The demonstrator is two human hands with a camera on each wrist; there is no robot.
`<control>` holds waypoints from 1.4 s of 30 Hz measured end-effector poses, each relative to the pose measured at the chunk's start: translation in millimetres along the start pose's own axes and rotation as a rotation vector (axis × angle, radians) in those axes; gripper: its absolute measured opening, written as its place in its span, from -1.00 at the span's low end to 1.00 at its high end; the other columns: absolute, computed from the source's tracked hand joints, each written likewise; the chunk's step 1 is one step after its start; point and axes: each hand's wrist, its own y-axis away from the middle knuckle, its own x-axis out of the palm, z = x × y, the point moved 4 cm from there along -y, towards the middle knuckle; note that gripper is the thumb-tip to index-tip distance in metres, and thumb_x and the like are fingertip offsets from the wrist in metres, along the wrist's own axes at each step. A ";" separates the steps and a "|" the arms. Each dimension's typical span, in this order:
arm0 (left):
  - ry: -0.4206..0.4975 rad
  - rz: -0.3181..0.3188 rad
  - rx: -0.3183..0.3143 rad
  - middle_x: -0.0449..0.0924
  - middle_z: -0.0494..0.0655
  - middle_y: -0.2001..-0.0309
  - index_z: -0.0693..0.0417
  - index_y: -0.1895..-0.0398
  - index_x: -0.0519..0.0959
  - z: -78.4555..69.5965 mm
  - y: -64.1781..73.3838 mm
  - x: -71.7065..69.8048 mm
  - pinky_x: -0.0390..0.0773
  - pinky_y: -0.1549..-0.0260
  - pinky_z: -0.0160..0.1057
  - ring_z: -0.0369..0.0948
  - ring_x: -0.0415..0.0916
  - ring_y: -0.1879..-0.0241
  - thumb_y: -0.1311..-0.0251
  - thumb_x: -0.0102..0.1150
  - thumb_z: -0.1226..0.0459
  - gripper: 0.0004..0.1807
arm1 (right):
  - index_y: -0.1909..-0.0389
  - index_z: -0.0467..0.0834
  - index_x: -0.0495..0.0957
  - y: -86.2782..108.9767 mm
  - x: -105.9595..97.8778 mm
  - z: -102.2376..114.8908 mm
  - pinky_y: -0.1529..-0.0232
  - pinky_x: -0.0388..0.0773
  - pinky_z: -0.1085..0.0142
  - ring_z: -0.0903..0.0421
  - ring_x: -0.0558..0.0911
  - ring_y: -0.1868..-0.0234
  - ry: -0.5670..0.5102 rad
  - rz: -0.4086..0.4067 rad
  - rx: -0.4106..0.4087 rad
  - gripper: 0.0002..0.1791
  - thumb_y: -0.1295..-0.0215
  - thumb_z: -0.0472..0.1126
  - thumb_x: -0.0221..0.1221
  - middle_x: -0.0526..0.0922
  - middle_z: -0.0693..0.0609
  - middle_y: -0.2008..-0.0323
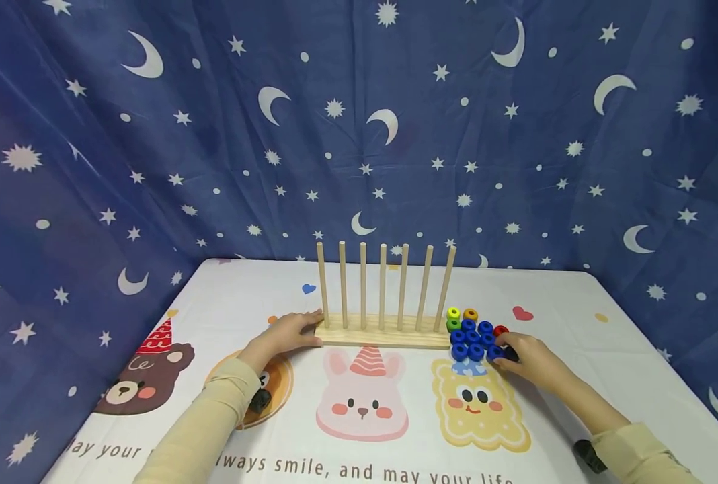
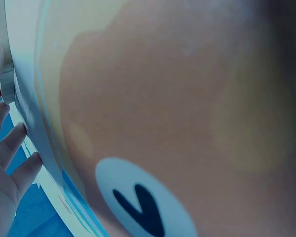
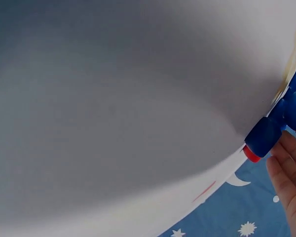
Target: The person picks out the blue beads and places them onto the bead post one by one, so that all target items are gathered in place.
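Seemingly for steadiness, my left hand (image 1: 288, 333), loosely open, touches the left end of the peg rack (image 1: 383, 341), while my right hand (image 1: 536, 363), fingers extended, gripping nothing visibly, rests against rings (image 1: 472, 337) beside the rack's right end, perhaps keeping them gathered.

On my feed, the head view looks forward and down from behind both hands, far enough back to take in the left hand (image 1: 289, 333), the right hand (image 1: 531, 359), the tablecloth (image 1: 577, 323) and the curtain (image 1: 335, 161) beyond them. My wrist views look closely across the cloth, each catching its own hand at the outer edge. The left shares the wooden base (image 1: 383, 341) with the head view; the right, the blue rings (image 1: 472, 343).
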 end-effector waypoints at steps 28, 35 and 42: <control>-0.013 0.022 -0.013 0.26 0.18 -0.34 0.27 -0.28 0.35 -8.0 4.1 -1.8 0.30 -0.24 0.15 0.24 0.25 -0.28 -0.15 0.22 0.09 -0.32 | 0.18 -0.29 0.54 3.9 -7.9 29.0 0.37 0.63 0.17 0.03 0.65 0.37 -0.058 -0.073 0.042 -0.67 -0.03 -0.26 0.35 0.70 -0.12 0.36; 0.002 0.024 -0.028 0.24 0.17 -0.35 0.27 -0.28 0.35 -8.3 4.0 -0.8 0.28 -0.25 0.16 0.26 0.22 -0.29 -0.14 0.22 0.09 -0.32 | 0.16 -0.30 0.56 -4.1 -7.5 36.1 0.33 0.64 0.19 0.04 0.65 0.34 -0.073 -0.096 0.025 -0.67 -0.03 -0.30 0.33 0.71 -0.12 0.32; 0.002 0.035 -0.038 0.24 0.14 -0.36 0.24 -0.29 0.35 -6.8 4.2 -1.2 0.28 -0.25 0.15 0.22 0.23 -0.30 -0.15 0.22 0.07 -0.31 | 0.10 -0.30 0.56 -10.2 -6.1 45.5 0.18 0.65 0.03 -0.12 0.68 0.18 -0.125 -0.103 0.023 -0.66 -0.08 -0.30 0.30 0.69 -0.21 0.18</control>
